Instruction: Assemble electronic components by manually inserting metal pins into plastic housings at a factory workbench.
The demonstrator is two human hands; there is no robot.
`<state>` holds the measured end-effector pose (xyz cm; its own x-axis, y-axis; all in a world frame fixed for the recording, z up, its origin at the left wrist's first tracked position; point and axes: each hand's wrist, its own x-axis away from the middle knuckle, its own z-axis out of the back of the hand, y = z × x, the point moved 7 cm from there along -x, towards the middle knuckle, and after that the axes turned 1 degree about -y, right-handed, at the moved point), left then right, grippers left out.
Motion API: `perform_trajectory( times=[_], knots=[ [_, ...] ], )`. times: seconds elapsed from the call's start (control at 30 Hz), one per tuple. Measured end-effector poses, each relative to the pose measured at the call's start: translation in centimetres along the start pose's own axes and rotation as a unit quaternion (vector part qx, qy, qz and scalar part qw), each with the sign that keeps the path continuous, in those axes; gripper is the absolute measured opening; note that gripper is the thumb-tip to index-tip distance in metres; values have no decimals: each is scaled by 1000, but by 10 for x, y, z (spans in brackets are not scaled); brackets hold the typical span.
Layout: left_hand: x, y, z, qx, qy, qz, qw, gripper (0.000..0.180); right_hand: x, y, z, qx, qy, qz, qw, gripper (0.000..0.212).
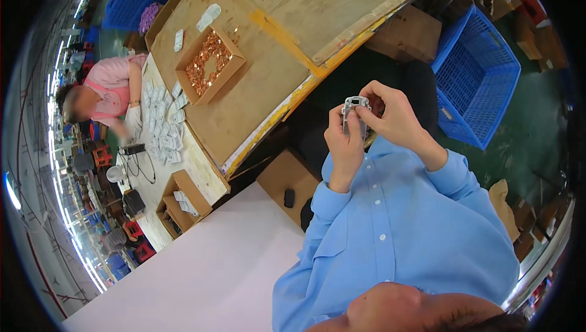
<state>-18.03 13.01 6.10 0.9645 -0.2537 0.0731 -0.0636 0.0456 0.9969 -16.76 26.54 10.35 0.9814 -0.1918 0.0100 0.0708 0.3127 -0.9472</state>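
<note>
In front of my blue shirt I hold a small white-and-grey plastic housing (356,104) with a dark rectangular opening near its upper end. My left hand (344,149) grips its lower left side, thumb lying along its face. From the right, my right hand (394,115) closes on it too, with the thumb pressed onto the front and the fingers curled behind the edge. Both hands are up in the air, off the table edge. Whatever the right fingertips touch behind the housing is hidden.
A brown worktable (268,57) carries a carton of copper-coloured small parts (235,66). Left of it, white packets (163,126) lie heaped before a co-worker in pink (113,88). A blue crate (448,109) stands right; an open carton (281,173) sits below the table.
</note>
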Motion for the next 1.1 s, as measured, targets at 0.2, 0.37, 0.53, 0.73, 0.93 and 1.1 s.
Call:
perform_trajectory(
  times=[0.2, 0.37, 0.53, 0.73, 0.93, 1.1],
  knots=[
    [-1, -1, 7, -25, 19, -3, 999, 20, -8, -5, -5, 29, -5, 13, 999, 14],
    [1, 1, 12, -37, 31, -16, 999, 19, -12, -2, -9, -1, -29, -18, 999, 17],
    [1, 3, 13, -56, 27, -32, 998, 17, -16, 0, -9, -3, -53, -30, 998, 17],
    [1, 3, 14, -58, 16, -38, 997, 21, -17, 3, -11, 19, -60, -15, 998, 17],
    [2, 0, 17, -46, 27, -15, 998, 15, -17, 5, -11, 35, -62, -9, 997, 18],
    [2, 2, 16, -61, 17, -26, 998, 13, -15, 9, -8, 71, -68, -32, 995, 22]
  ],
)
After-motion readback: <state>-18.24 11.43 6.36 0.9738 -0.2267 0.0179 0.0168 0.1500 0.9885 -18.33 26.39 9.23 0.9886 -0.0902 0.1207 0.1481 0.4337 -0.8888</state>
